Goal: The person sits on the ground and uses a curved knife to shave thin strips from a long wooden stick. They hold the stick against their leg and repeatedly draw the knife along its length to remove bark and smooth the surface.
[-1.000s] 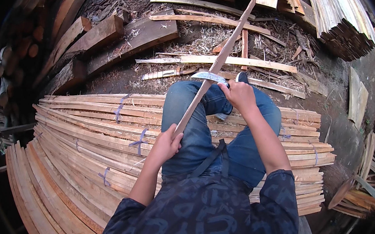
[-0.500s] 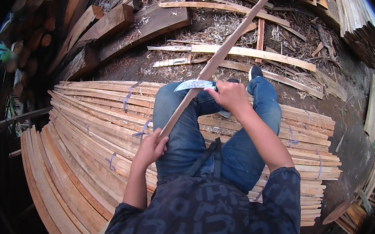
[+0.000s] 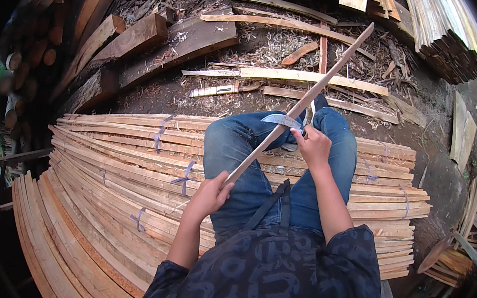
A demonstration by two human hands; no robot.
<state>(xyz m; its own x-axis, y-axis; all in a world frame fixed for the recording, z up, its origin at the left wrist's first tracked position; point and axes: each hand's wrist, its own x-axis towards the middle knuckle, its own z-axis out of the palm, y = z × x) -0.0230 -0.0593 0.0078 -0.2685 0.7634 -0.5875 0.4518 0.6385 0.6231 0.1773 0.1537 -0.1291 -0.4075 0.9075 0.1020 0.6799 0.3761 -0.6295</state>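
Note:
A long, thin wooden strip (image 3: pixel 327 80) slants from my lap away to the far right. My left hand (image 3: pixel 210 194) is closed around its near end, beside my left thigh. In my right hand (image 3: pixel 314 147) is a knife; the fingers wrap its handle, which they mostly hide. The curved, silvery knife blade (image 3: pixel 282 120) lies across the strip around its middle, above the gap between my knees, its tip pointing left. A thin sliver (image 3: pixel 182 205) sticks out to the left of my left hand.
Beneath my legs lie tied bundles of wooden strips (image 3: pixel 114 138). Ahead on the ground are loose slats (image 3: pixel 318 81), a light-coloured sheath (image 3: pixel 214 90) and curled shavings. Thick beams (image 3: pixel 185 42) lie at the far left, stacked boards (image 3: pixel 451 48) at the far right.
The right hand and knife have come closer to my body and slightly right. The strip's far end has swung lower and to the right; my left hand has shifted a little right.

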